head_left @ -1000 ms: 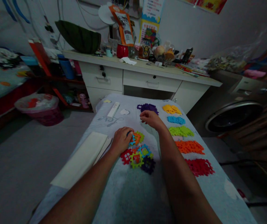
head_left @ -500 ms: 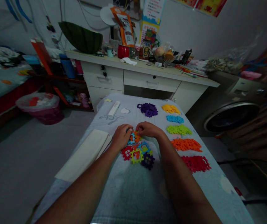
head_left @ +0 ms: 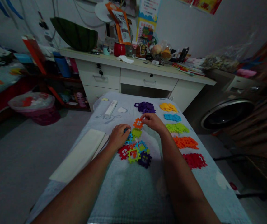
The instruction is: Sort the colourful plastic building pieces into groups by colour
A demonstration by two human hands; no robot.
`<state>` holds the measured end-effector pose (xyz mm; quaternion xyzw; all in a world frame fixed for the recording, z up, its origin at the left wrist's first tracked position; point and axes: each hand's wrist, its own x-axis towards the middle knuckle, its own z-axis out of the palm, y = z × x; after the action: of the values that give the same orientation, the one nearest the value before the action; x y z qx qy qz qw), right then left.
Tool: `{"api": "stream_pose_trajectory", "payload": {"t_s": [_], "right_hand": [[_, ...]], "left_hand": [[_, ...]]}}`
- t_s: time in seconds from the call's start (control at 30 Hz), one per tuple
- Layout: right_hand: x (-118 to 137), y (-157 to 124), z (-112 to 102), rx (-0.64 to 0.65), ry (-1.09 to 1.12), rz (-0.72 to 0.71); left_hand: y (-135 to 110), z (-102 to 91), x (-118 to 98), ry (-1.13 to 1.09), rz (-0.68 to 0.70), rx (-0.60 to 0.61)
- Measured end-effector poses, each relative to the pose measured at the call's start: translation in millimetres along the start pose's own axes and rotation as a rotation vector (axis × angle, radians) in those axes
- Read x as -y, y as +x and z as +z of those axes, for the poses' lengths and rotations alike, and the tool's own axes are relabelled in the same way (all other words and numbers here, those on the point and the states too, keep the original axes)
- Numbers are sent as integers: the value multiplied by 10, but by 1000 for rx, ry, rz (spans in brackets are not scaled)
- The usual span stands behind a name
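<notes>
Between the thumb and fingers of my right hand [head_left: 154,121] is an orange window-shaped building tile [head_left: 137,123] with toothed edges, held just beyond the small mixed pile. My left hand [head_left: 119,136] is closed on a blue tile [head_left: 129,138] at the pile's left side; its fingers hide part of it. Next to that lies a green tile [head_left: 136,133]. Nearer me in the pile are a red tile [head_left: 124,152], a yellow-green tile [head_left: 133,155], another blue tile [head_left: 141,145] and a purple tile [head_left: 145,159], some overlapping.
Sorted tile heaps line the table's right: yellow [head_left: 168,107], blue [head_left: 172,117], green [head_left: 177,128], orange [head_left: 186,142], red [head_left: 195,160]. A purple heap [head_left: 145,107] lies at the back. On the left are a white box [head_left: 111,108] and a folded cream cloth [head_left: 79,155].
My right hand has moved away from the pile, up and slightly right, taking the orange tile with it and uncovering the green tile. My left hand has stayed at the blue tile.
</notes>
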<state>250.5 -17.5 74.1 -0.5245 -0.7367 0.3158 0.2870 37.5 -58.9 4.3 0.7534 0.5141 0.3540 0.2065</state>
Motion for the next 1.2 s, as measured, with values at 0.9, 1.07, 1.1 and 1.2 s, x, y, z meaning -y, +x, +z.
{"api": "stream_pose_trajectory", "payload": {"t_s": [0.9, 1.07, 1.1, 1.2], "right_hand": [[-732, -1412, -1105, -194, -96, 386], [-651, -1384, -967, -206, -275, 375], [-622, -1372, -942, -211, -339, 376], [-538, -1332, -882, -200, -509, 390]], "left_hand": [[14, 41, 101, 82, 29, 65], [11, 29, 67, 82, 25, 65], [11, 27, 60, 83, 20, 65], [8, 21, 47, 79, 14, 63]]}}
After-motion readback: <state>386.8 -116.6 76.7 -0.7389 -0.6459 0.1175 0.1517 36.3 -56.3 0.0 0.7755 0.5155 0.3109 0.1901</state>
